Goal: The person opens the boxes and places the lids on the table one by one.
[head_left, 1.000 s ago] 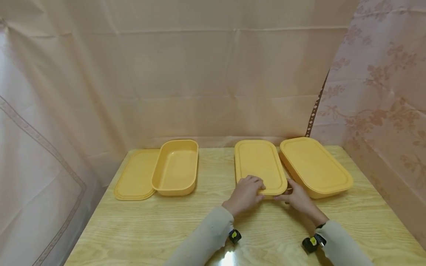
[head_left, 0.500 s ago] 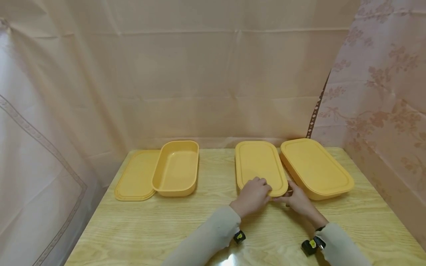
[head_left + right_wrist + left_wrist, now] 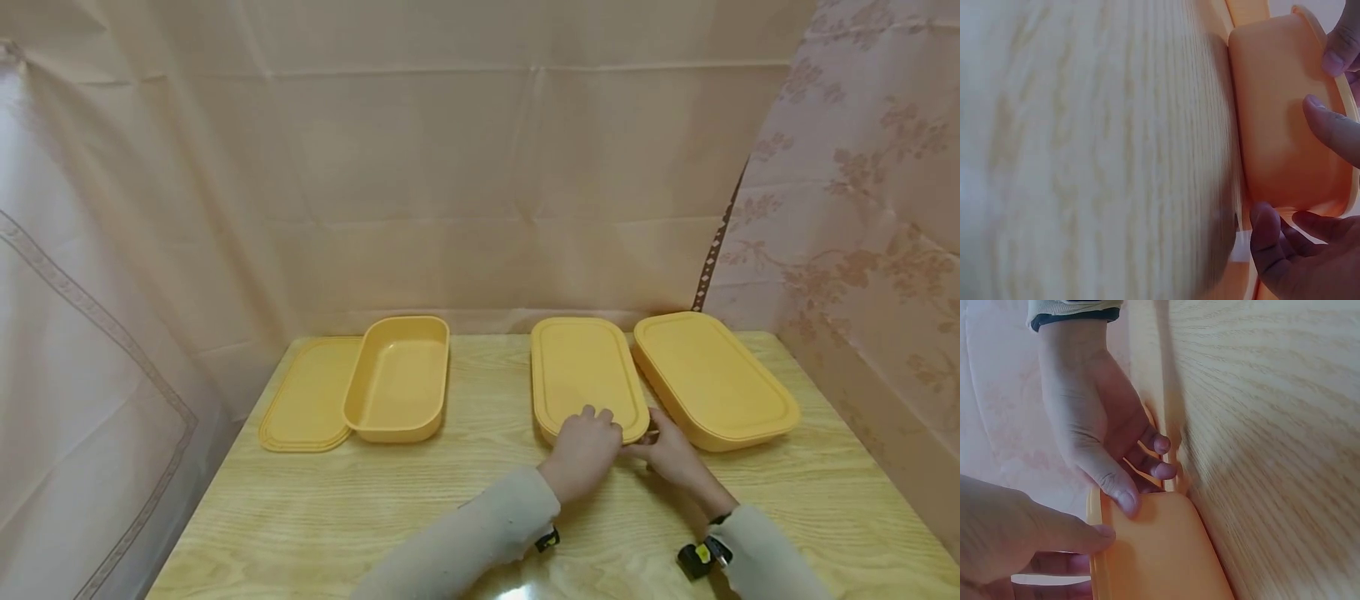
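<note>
A lidded yellow food container [image 3: 546,432] stands right of the table's middle, its flat yellow lid [image 3: 581,367] on top. My left hand [image 3: 585,454] is at the front edge of that lid, fingers over the top and thumb [image 3: 1105,532] at the rim from below. At the front right corner my right hand [image 3: 675,457] holds the container, its thumb [image 3: 1329,128] on the front wall and its other fingers around the side. The right wrist view shows the container's wall [image 3: 1279,112] upright on the table, with both thumbs close together near the rim.
Close on the right stands a second lidded yellow container [image 3: 716,379], set at an angle. Toward the left is an uncovered yellow container [image 3: 397,375], beside a loose yellow lid [image 3: 311,396] lying flat. A curtain [image 3: 480,208] hangs behind the wooden table [image 3: 337,517].
My left hand has slid to the right along the front edge of the lid, toward the right hand. The right hand and the containers have stayed nearly in place.
</note>
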A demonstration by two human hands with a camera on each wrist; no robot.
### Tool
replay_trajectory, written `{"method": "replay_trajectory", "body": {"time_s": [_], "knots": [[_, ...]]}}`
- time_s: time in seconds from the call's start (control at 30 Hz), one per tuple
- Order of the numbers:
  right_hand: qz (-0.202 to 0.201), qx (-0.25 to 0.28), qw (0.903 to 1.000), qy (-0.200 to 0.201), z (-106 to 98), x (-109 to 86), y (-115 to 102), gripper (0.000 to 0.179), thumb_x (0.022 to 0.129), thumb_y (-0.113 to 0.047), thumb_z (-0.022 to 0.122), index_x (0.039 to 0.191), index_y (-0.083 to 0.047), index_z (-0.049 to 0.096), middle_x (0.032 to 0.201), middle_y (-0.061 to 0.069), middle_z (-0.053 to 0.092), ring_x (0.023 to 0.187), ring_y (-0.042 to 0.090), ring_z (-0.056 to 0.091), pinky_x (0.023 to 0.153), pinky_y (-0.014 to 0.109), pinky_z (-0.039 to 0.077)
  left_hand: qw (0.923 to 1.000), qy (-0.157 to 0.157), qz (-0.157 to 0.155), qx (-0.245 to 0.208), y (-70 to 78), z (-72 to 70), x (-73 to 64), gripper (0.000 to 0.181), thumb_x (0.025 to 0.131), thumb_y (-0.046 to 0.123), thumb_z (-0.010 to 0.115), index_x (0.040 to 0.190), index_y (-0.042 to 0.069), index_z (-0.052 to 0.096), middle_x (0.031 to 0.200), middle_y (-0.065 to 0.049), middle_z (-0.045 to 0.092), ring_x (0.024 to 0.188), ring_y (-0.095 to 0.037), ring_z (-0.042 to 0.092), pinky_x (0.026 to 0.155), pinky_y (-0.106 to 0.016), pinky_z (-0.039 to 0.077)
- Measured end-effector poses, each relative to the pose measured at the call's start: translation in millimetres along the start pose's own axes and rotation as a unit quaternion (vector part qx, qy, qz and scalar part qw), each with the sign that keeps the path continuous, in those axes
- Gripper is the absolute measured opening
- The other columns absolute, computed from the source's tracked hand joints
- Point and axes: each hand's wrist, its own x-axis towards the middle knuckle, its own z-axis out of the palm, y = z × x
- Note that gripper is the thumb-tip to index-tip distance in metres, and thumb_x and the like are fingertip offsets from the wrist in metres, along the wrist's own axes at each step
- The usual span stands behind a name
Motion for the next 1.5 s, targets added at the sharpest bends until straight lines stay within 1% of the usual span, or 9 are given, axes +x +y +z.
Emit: {"method": "replay_trajectory", "body": {"time_s": [0.13,0.33,0.47,0.67,0.9,1.03,1.13,1.3,1.5], "knots": [[-0.001,-0.001,1.0,-0.001,0.8,-0.1,0.0,0.074,0.083,-0.019,0.078,0.139,0.006,0.036,0.099,0.016,0.055,0.067,0.012,0.051,0.053,0.026,0.047,0.9999,0.0,-0.007,-0.011,0.0,-1.5,-0.6,0.012,0.093,0.039,0.063,0.095,0.033,0.073,0.09,0.012,0.063,0.078,-0.007,0.057,0.054,-0.019,0.047],[-0.004,-0.02,0.9998,0.006,1.3,0.0,-0.8,0.077,0.083,-0.021,0.078,0.139,0.007,0.034,0.111,0.021,0.052,0.072,0.015,0.052,0.053,0.027,0.048,0.9997,0.006,-0.02,-0.013,-0.9,-1.6,-0.2,0.012,0.092,0.041,0.064,0.091,0.034,0.073,0.09,0.012,0.063,0.078,-0.007,0.057,0.054,-0.02,0.048],[0.0,-0.014,0.9999,0.004,1.8,1.1,-1.1,0.078,0.083,-0.022,0.078,0.14,0.007,0.033,0.113,0.022,0.051,0.069,0.014,0.052,0.052,0.027,0.048,0.9995,0.014,-0.023,-0.015,-2.2,-0.9,0.1,0.012,0.092,0.041,0.064,0.089,0.033,0.073,0.089,0.011,0.063,0.077,-0.007,0.057,0.054,-0.02,0.049],[0.002,-0.007,0.9999,0.011,4.2,1.9,1.1,0.078,0.082,-0.023,0.079,0.139,0.005,0.035,0.111,0.021,0.051,0.067,0.013,0.052,0.051,0.027,0.048,0.9989,0.021,-0.03,-0.03,-4.1,-1.9,1.2,0.015,0.091,0.043,0.064,0.087,0.033,0.073,0.086,0.011,0.062,0.075,-0.006,0.058,0.053,-0.021,0.049],[-0.008,-0.009,0.9998,0.017,5.0,0.7,1.0,0.072,0.083,-0.023,0.078,0.136,0.005,0.039,0.104,0.018,0.051,0.063,0.012,0.05,0.051,0.026,0.046,0.9984,0.016,-0.034,-0.042,-5.1,-3.8,0.6,0.013,0.091,0.041,0.064,0.089,0.031,0.073,0.089,0.01,0.062,0.077,-0.006,0.058,0.054,-0.021,0.05],[-0.009,-0.023,0.9993,0.027,5.8,0.1,1.0,0.072,0.082,-0.025,0.079,0.135,0.003,0.04,0.106,0.02,0.054,0.071,0.016,0.052,0.054,0.026,0.046,0.9985,0.019,-0.037,-0.037,-4.3,-6.0,-1.8,0.015,0.092,0.041,0.064,0.093,0.029,0.073,0.09,0.009,0.062,0.078,-0.007,0.058,0.054,-0.021,0.051],[-0.006,-0.031,0.9989,0.034,6.8,0.3,0.8,0.073,0.081,-0.028,0.08,0.135,0.002,0.041,0.109,0.021,0.056,0.076,0.017,0.053,0.056,0.026,0.047,0.9981,0.024,-0.048,-0.031,-3.7,-7.5,-3.3,0.016,0.091,0.041,0.064,0.094,0.028,0.073,0.092,0.009,0.062,0.079,-0.007,0.057,0.055,-0.02,0.051],[-0.005,-0.036,0.9985,0.042,7.5,0.7,1.5,0.075,0.08,-0.03,0.08,0.136,0.001,0.042,0.111,0.023,0.058,0.076,0.016,0.054,0.056,0.026,0.047,0.9971,0.037,-0.059,-0.03,-3.2,-6.0,-3.7,0.017,0.09,0.043,0.066,0.093,0.027,0.073,0.091,0.009,0.062,0.079,-0.007,0.056,0.054,-0.02,0.05],[-0.001,-0.033,0.9987,0.039,7.1,0.6,0.9,0.078,0.08,-0.032,0.08,0.139,-0.001,0.04,0.111,0.021,0.056,0.078,0.017,0.053,0.058,0.025,0.046,0.9971,0.039,-0.058,-0.028,-2.9,-3.9,-5.1,0.014,0.093,0.038,0.064,0.096,0.026,0.072,0.092,0.008,0.062,0.08,-0.007,0.057,0.055,-0.02,0.05]]}}
